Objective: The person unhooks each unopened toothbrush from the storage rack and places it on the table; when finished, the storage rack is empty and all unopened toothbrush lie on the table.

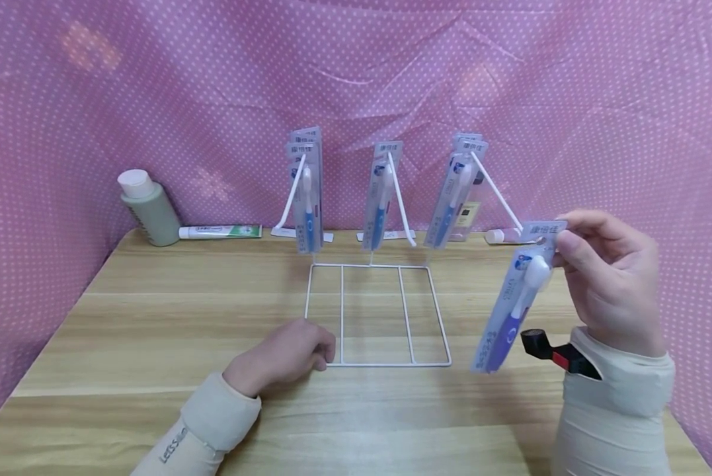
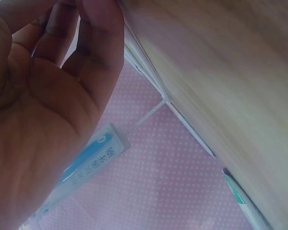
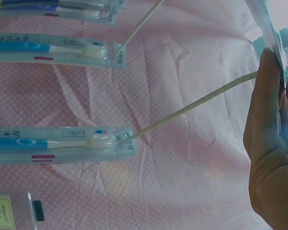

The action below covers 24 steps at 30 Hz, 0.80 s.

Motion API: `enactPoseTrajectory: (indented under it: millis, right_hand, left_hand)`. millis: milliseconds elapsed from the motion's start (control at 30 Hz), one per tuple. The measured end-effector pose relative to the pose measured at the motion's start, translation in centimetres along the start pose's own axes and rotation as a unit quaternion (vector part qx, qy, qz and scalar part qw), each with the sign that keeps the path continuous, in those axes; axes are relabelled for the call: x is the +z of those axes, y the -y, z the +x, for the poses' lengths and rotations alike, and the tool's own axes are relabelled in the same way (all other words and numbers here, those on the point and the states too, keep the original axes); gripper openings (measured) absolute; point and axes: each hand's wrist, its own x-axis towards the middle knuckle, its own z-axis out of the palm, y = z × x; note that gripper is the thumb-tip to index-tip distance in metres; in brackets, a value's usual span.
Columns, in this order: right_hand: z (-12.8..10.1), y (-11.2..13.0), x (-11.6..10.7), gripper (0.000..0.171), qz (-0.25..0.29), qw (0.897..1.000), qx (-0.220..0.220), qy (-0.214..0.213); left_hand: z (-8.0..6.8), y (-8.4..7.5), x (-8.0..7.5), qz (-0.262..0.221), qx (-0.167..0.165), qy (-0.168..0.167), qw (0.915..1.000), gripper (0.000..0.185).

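Forward-down head, close wrist views share toothbrushes [image 1: 380, 221].

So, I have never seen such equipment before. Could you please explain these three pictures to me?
There is no robot here, only a person's two bare hands. The widest picture is taken from the head, looking forward and down; the other two are taken from the left and right wrists. The right hand pinches a packaged purple toothbrush by the top of its card. The left hand grips the front left corner of a white wire display rack, where more packaged toothbrushes hang. Near the back of the wooden table, a grey-green bottle stands beside a toothpaste tube.
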Motion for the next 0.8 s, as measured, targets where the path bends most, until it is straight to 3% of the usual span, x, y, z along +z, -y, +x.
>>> enactPoseTrajectory:
  millis: [267,533,700,800]
  right_hand:
    - [-1.0,1.0,-1.2,0.027,0.017,1.0,0.004,-0.009]
    - [-2.6,0.6,-4.9,0.031,-0.025,0.996,0.079,-0.022]
    - [-1.8,-0.7,-7.4,0.029,-0.083,0.982,0.167,-0.036]
    - [-1.0,-1.9,-9.1,0.022,-0.12,0.966,0.222,-0.053]
  left_hand:
    - [0.0,0.0,0.0,0.001,0.006,-0.005,1.0,0.025]
    - [-0.2,-0.2,-0.2,0.004,0.002,-0.006,1.0,0.027]
    - [-0.2,-0.2,-0.1,0.004,0.008,-0.009,0.9999,0.027]
    - [-0.3,-0.3,-0.1,0.0,0.008,-0.01,0.9999,0.027]
